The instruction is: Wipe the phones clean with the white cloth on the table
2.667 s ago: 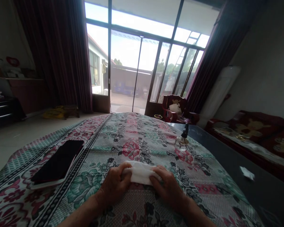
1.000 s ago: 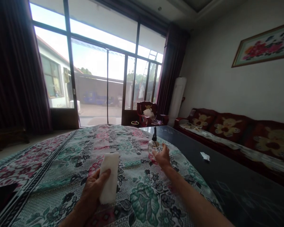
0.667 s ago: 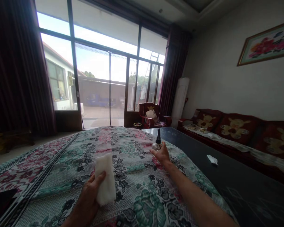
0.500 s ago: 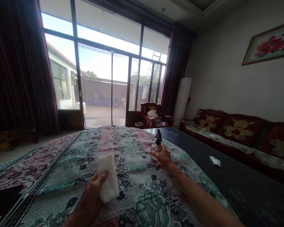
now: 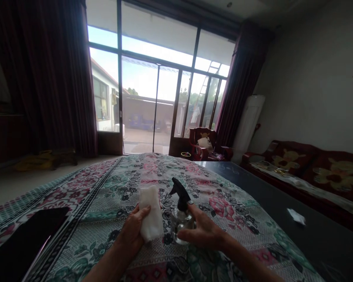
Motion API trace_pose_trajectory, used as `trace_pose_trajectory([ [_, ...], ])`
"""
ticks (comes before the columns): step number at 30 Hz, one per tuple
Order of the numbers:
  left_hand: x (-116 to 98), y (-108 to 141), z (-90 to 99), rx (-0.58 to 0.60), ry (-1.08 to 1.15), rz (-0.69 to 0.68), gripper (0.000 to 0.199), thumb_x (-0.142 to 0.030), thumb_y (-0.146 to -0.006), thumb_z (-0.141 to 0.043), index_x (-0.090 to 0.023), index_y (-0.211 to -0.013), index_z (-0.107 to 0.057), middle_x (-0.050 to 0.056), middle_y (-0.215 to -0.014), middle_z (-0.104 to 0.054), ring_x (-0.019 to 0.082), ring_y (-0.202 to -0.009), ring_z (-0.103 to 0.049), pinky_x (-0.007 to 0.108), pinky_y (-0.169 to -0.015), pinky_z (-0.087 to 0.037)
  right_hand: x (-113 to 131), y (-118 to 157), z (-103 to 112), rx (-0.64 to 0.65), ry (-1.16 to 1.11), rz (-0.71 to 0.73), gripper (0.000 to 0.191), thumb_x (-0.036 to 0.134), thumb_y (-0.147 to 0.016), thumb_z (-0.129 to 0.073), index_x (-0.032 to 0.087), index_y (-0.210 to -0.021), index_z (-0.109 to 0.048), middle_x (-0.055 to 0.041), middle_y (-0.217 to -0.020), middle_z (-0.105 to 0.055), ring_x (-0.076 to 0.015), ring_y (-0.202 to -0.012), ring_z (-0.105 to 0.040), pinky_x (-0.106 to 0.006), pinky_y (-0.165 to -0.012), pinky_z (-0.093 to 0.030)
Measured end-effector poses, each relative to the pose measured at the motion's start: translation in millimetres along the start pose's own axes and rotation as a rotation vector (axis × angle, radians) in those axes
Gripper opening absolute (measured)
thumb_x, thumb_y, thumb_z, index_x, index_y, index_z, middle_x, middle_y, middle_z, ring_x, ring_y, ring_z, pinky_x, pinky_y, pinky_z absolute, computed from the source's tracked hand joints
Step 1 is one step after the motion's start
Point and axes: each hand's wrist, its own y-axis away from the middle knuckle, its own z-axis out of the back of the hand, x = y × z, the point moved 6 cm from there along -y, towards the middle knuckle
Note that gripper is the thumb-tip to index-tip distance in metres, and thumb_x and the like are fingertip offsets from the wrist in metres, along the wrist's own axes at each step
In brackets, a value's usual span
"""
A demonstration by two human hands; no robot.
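Observation:
My left hand [image 5: 134,225] is closed on a folded white cloth [image 5: 151,217], its thumb pressed on the front and its fingers behind. Just to the right, my right hand [image 5: 204,229] grips a clear spray bottle [image 5: 178,229] with a black trigger head [image 5: 181,196]. One finger lies up against the trigger head's neck and the thumb is across the clear body. The nozzle points left toward the cloth, with a small gap between the two. Both are over a flowered tablecloth [image 5: 129,199]; whether the bottle rests on it I cannot tell.
A dark flat device [image 5: 29,239] lies at the lower left. On the black tabletop [image 5: 270,203] at right is a crumpled white tissue [image 5: 296,216]. A red sofa [image 5: 308,164] stands along the right wall, an armchair [image 5: 204,143] near the glass doors [image 5: 141,117].
My right hand has brought the spray bottle nearer and to the left, beside the cloth. The cloth has shifted right in view. The view has turned left, showing more of the dark device.

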Motion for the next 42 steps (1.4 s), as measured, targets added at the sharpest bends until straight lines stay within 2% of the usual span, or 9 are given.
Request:
trace_pose_trajectory([
  [6,0.5,-1.6,0.6,-0.001,0.024,0.007,0.022,-0.006,-0.079,-0.055,-0.013,-0.100,-0.058,0.006,-0.070,-0.068,0.020,-0.056,-0.067,0.030,-0.054,-0.055,11.6,-18.0,16.6,0.118,-0.094,-0.011,0.096,0.049,-0.066,-0.074,0.024,-0.145,-0.026,-0.0112,-0.136,-0.044,-0.0293,-0.116,-0.048,-0.044,-0.099,-0.038],
  [11,0.5,-2.1,0.5,0.033,0.042,0.006,0.019,-0.005,-0.079,-0.055,-0.012,-0.096,-0.060,0.007,-0.070,-0.068,0.019,-0.057,-0.067,0.029,-0.057,-0.056,19.2,-34.4,9.9,0.219,-0.091,0.030,0.104,0.052,-0.064,-0.075,0.027,-0.148,-0.019,-0.0114,-0.136,-0.045,-0.0278,-0.102,-0.056,-0.042,-0.086,-0.046],
  [16,-1.1,1.6,-4.4,0.052,0.053,0.020,0.017,-0.004,-0.081,-0.053,-0.010,-0.096,-0.060,0.009,-0.072,-0.069,0.020,-0.064,-0.068,0.029,-0.061,-0.056,25.6,-44.6,1.5,0.270,-0.153,0.170,0.088,0.048,-0.065,-0.076,0.029,-0.141,-0.036,-0.0084,-0.137,-0.046,-0.0304,-0.128,-0.038,-0.042,-0.096,-0.041],
  [21,-9.6,-4.9,2.4,0.015,0.074,-0.014,0.017,-0.008,-0.082,-0.054,-0.010,-0.098,-0.059,0.010,-0.073,-0.068,0.021,-0.060,-0.067,0.033,-0.058,-0.056,23.6,-36.9,-4.7,0.178,-0.243,0.209,0.077,0.042,-0.070,-0.074,0.031,-0.137,-0.039,-0.0081,-0.138,-0.045,-0.0271,-0.124,-0.044,-0.041,-0.096,-0.041],
  [26,-24.8,-16.4,21.1,-0.113,0.083,-0.107,0.015,-0.010,-0.083,-0.054,-0.013,-0.098,-0.056,0.006,-0.070,-0.067,0.019,-0.054,-0.064,0.032,-0.053,-0.055,21.4,-28.9,-13.7,0.139,-0.329,0.082,0.060,0.039,-0.073,-0.070,0.026,-0.127,-0.048,-0.0088,-0.130,-0.050,-0.0248,-0.105,-0.057,-0.035,-0.080,-0.048],
  [29,-29.2,-16.6,22.5,-0.129,0.077,-0.126,0.014,-0.011,-0.083,-0.054,-0.013,-0.097,-0.056,0.007,-0.070,-0.066,0.019,-0.055,-0.065,0.032,-0.054,-0.055,36.7,-21.4,-29.7,0.258,-0.458,0.022,0.056,0.036,-0.070,-0.073,0.025,-0.122,-0.053,-0.0080,-0.126,-0.052,-0.0269,-0.117,-0.049,-0.036,-0.087,-0.046],
  [34,-29.5,-11.8,17.6,-0.118,0.063,-0.124,0.007,-0.013,-0.081,-0.056,-0.013,-0.088,-0.056,0.006,-0.063,-0.065,0.020,-0.053,-0.064,0.032,-0.053,-0.054,58.1,-2.8,-62.5,0.433,-0.572,-0.204,0.065,0.030,-0.060,-0.078,0.027,-0.120,-0.055,-0.0058,-0.112,-0.058,-0.0272,-0.111,-0.052,-0.032,-0.078,-0.048],
  [38,-29.9,-10.6,17.3,-0.125,0.069,-0.132,0.008,-0.013,-0.079,-0.058,-0.013,-0.086,-0.056,0.004,-0.061,-0.064,0.018,-0.050,-0.062,0.029,-0.051,-0.053,61.0,2.3,-70.8,0.412,-0.558,-0.285,0.061,0.029,-0.056,-0.078,0.024,-0.114,-0.058,-0.0053,-0.110,-0.059,-0.0261,-0.106,-0.054,-0.030,-0.075,-0.048],
  [42,-29.9,-9.6,16.2,-0.123,0.070,-0.127,0.008,-0.014,-0.078,-0.058,-0.013,-0.086,-0.056,0.005,-0.062,-0.064,0.019,-0.051,-0.062,0.030,-0.050,-0.052,61.4,-1.3,-63.3,0.342,-0.430,-0.250,0.046,0.029,-0.060,-0.072,0.019,-0.104,-0.064,-0.0053,-0.104,-0.062,-0.0243,-0.101,-0.055,-0.032,-0.082,-0.044],
])
